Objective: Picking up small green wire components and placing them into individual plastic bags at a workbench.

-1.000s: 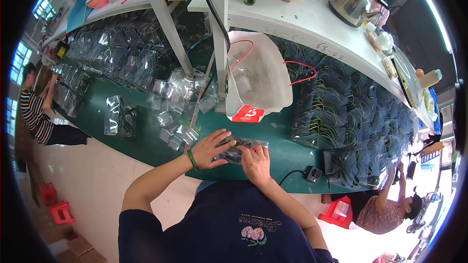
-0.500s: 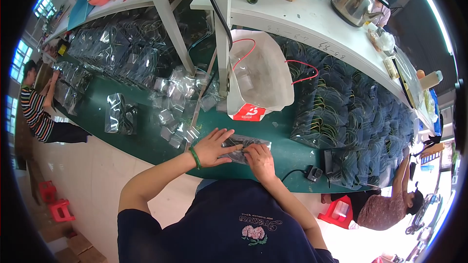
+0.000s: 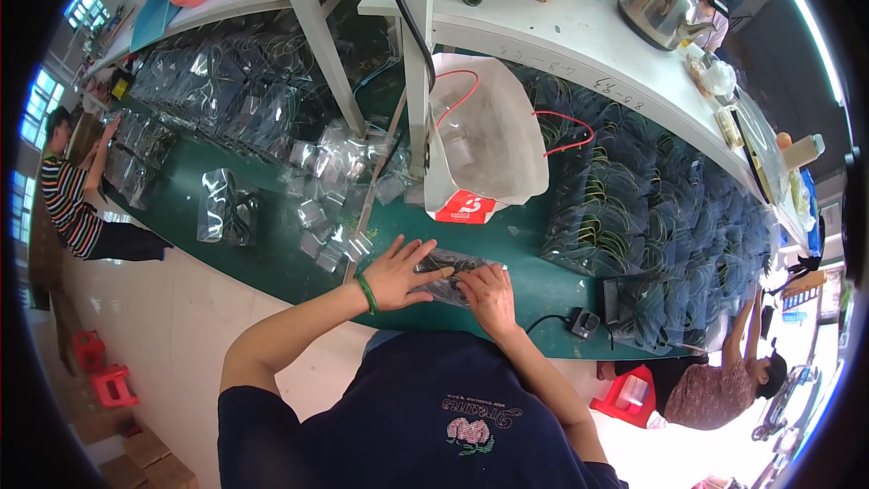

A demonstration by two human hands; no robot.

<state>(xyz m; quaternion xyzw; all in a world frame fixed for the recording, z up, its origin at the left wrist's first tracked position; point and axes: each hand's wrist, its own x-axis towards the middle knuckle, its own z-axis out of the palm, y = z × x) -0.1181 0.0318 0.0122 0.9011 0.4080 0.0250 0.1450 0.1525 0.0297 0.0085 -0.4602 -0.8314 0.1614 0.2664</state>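
A clear plastic bag (image 3: 466,263) with dark, cord-like contents lies flat on the green tabletop in front of me. My left hand (image 3: 396,281), a green bangle at its wrist, rests spread over the bag's left part, index finger stretched across it. On the bag's right part, my right hand (image 3: 489,297) has its fingers bent and pressed together at the plastic. Its fingertips meet near the tip of my left index finger; the exact spot they grip is partly hidden.
Small clear packets (image 3: 326,204) lie in a loose pile left of a white paper bag (image 3: 502,145) with red handles. Another filled bag (image 3: 226,208) sits further left. Stacked filled bags (image 3: 652,208) cover the right side, near a small black camera (image 3: 584,321). White shelf legs (image 3: 416,63) rise from the table.
My right hand has shifted very slightly right on the bag. My left hand stays spread in nearly the same place. The whole view has moved slightly.
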